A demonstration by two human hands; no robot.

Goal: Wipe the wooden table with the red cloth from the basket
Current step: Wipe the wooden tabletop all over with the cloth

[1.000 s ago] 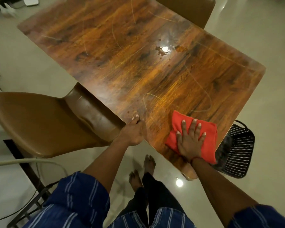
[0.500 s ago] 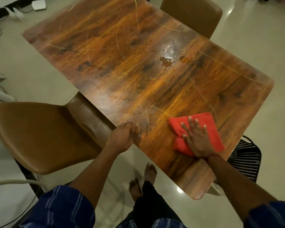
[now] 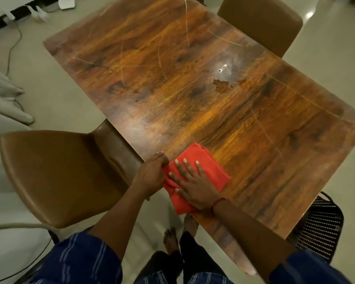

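Observation:
The folded red cloth (image 3: 201,158) lies flat on the wooden table (image 3: 193,89) at its near left edge, with one corner hanging slightly over the edge. My right hand (image 3: 195,185) presses down on it, palm flat and fingers spread. My left hand (image 3: 150,175) is curled over the table edge just left of the cloth and touches its side. A rough, flaky stain (image 3: 221,86) sits mid-table beside a bright light glare. The black mesh basket (image 3: 320,226) stands on the floor under the table's near right corner.
A brown chair (image 3: 59,171) is tucked against the table's left side, close to my left arm. A second brown chair (image 3: 260,23) stands at the far side. Cables (image 3: 10,48) run over the pale floor at the left. My bare feet show below the edge.
My right hand slid the red cloth leftward along the near edge, from beside the basket corner until it met my left hand. My left hand stayed on the table edge.

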